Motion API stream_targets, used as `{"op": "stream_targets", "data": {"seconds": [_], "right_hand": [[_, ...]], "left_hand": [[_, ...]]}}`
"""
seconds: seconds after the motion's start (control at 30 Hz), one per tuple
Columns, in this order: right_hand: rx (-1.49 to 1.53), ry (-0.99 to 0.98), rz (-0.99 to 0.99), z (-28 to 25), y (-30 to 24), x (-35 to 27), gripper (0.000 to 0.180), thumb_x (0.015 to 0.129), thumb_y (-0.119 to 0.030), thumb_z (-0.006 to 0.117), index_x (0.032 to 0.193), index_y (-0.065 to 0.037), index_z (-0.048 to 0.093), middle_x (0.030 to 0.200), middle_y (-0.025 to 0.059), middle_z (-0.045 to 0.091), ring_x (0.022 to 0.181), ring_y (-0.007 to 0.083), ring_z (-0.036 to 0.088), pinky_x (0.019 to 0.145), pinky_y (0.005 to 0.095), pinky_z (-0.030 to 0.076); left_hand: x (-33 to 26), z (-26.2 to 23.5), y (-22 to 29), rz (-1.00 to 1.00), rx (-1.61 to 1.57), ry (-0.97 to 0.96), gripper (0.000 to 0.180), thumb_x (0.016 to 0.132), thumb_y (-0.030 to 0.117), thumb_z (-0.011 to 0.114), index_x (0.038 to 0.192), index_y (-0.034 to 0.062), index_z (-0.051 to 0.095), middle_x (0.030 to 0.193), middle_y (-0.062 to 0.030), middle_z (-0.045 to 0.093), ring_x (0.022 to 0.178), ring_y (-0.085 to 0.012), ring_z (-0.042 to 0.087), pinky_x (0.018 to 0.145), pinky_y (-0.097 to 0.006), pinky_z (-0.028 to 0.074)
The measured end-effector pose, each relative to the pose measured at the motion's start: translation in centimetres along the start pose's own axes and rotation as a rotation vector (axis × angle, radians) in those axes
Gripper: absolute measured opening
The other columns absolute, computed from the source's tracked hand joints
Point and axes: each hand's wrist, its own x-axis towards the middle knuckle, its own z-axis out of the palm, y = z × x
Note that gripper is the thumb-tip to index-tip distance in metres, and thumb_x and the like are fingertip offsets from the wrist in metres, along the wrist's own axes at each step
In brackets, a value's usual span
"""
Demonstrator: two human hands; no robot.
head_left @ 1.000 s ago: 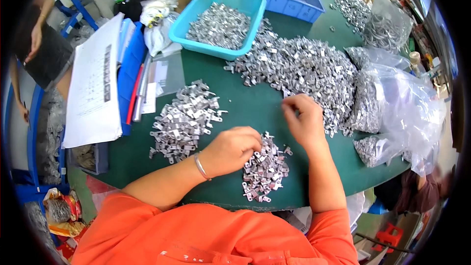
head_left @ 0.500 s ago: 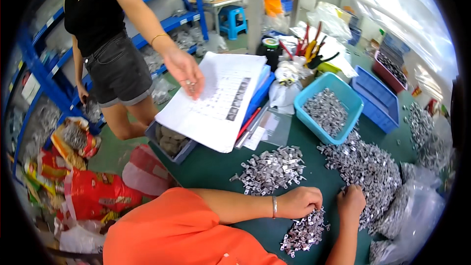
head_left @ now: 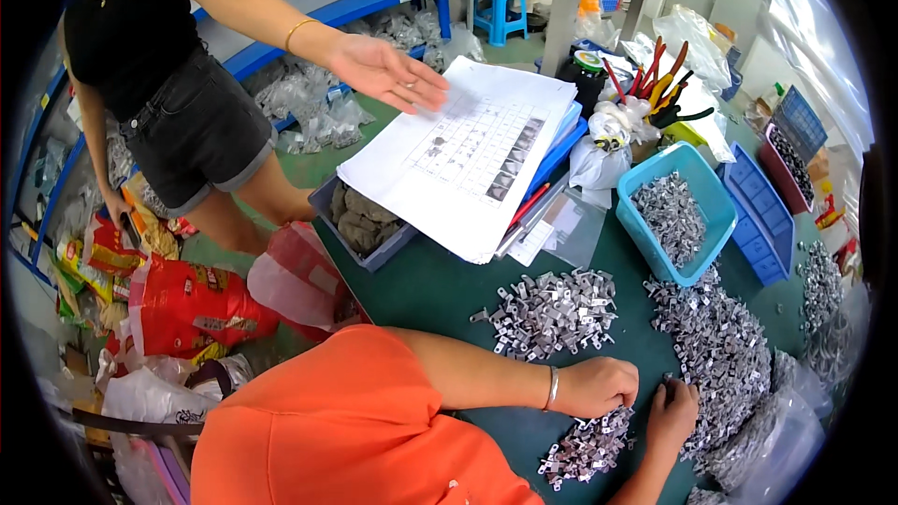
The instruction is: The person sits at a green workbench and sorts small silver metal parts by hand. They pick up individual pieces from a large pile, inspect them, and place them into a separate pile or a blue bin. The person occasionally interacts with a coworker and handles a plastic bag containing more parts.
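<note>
My left hand (head_left: 599, 387), a silver bangle at its wrist, is closed with its fingertips over a small heap of metal clips (head_left: 587, 447). Whatever lies between those fingers is hidden. To its right, my right hand (head_left: 672, 413) is pinched, and a small grey metal clip seems to show at its fingertips. Beyond my left forearm spreads a second heap of stamped metal clips (head_left: 552, 313). A far larger pile of the same clips (head_left: 718, 355) lies beside my right hand. Another person's open hand (head_left: 388, 73) hovers over the printed sheets (head_left: 449, 164).
A turquoise bin (head_left: 631, 215) holds metal clips, with a blue basket (head_left: 760, 229) beside it. Pliers (head_left: 664, 93) stand behind the bins. A grey-blue bin (head_left: 365, 252) holds greyish lumps at the table's left edge. Clear plastic bags (head_left: 781, 440) lie at right; red sacks (head_left: 192, 304) stand on the floor.
The view has shifted left, so the table appears farther right. The other person's hand has turned and opened, and small grey bits now lie on the sheet. My hands stay near the small heap.
</note>
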Motion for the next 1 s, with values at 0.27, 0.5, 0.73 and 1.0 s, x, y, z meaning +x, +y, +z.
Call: {"op": "stream_targets", "data": {"seconds": [0.27, 0.5, 0.73, 1.0], "right_hand": [[0.067, -0.05, 0.048, -0.1, -0.1, 0.1, 0.013, 0.078, -0.005, 0.058, 0.089, 0.002, 0.061, 0.081, 0.0173, 0.054, 0.072, 0.0349, 0.054, 0.064, 0.0408, 0.043], [0.096, -0.041, -0.007, 0.3, 0.4, 0.2, 0.012, 0.078, -0.003, 0.058, 0.088, 0.004, 0.06, 0.08, 0.0182, 0.053, 0.072, 0.0353, 0.053, 0.064, 0.0405, 0.043], [0.118, -0.038, -0.015, 0.1, 0.5, 0.2, 0.01, 0.079, -0.003, 0.058, 0.087, 0.004, 0.059, 0.08, 0.0178, 0.053, 0.072, 0.0358, 0.053, 0.063, 0.0406, 0.043], [0.108, 0.02, -0.089, 0.5, 1.2, 0.3, 0.01, 0.08, -0.005, 0.058, 0.086, 0.002, 0.06, 0.08, 0.0175, 0.055, 0.074, 0.0355, 0.054, 0.064, 0.0414, 0.044]], "left_hand": [[-0.2, 0.5, -0.7, -0.025, 0.022, -0.033, 0.009, 0.069, -0.003, 0.053, 0.073, 0.0019, 0.059, 0.079, -0.0098, 0.059, 0.077, -0.0277, 0.058, 0.068, -0.035, 0.047], [-0.4, 0.5, -0.8, -0.04, 0.054, -0.079, 0.008, 0.069, -0.002, 0.054, 0.073, 0.0021, 0.06, 0.079, -0.0105, 0.059, 0.078, -0.0286, 0.058, 0.07, -0.036, 0.048], [-0.2, 0.6, -0.4, 0.008, 0.059, -0.019, 0.008, 0.07, -0.002, 0.055, 0.077, 0.0016, 0.059, 0.082, -0.011, 0.058, 0.078, -0.0288, 0.058, 0.069, -0.036, 0.047], [1.6, -6.9, 7.8, 0.142, 0.29, 0.257, 0.011, 0.079, 0.002, 0.059, 0.09, 0.0029, 0.059, 0.09, -0.0089, 0.055, 0.081, -0.0261, 0.057, 0.069, -0.034, 0.048]]}}
